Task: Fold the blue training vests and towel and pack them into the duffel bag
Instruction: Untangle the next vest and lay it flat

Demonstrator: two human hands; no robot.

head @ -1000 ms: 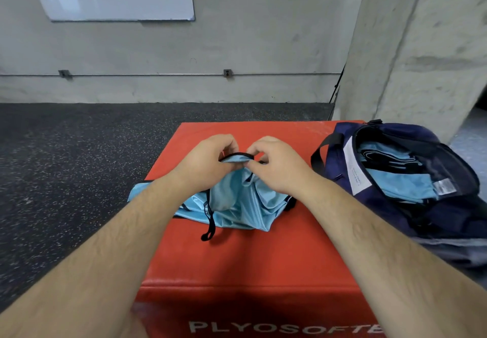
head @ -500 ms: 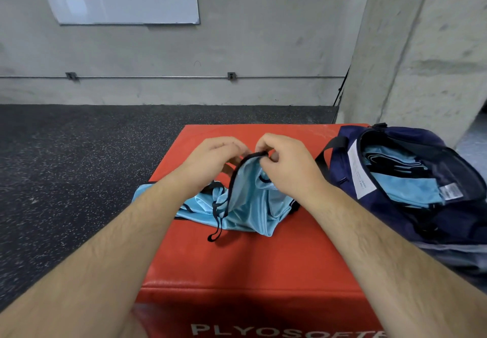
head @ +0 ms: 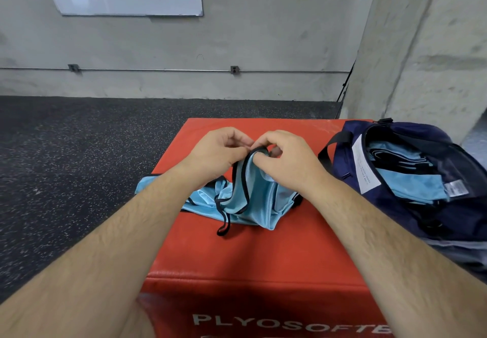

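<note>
Fingers (head: pixel 238 141): those of the left hand (head: pixel 218 154) are curling and pinching the black trim (head: pixel 259 149) of the vest (head: pixel 254 202); those of the right hand (head: pixel 288 159), close by at 3 o'clock, are pinching the same strip
Vest place: it is lying crumpled on the middle of the red box (head: pixel 250 256), its top edge being lifted between both hands, a loose loop (head: pixel 224 228) trailing toward 6 o'clock
Handling: it is looking light, thin, limp and slick, likely sagging and sliding rather than keeping a crease
Hold: the bound trim is offering the firmest purchase; drawing the trimmed edges apart toward 9 and 3 o'clock should be spreading it flat
Floor (head: pixel 79 166): dark speckled rubber is stretching away at 9 o'clock
Duffel bag (head: pixel 395 215): it is sitting at 3 o'clock of the vest, mouth gaping, folded blue pieces (head: pixel 416 187) already lying inside
In the way: the bag's black strap (head: pixel 328 150) is arching just beside the right hand at 2 o'clock, and the trailing loop could be snagging during a fold
Pillar (head: pixel 421 61): concrete is rising behind the bag at 1 o'clock
</note>
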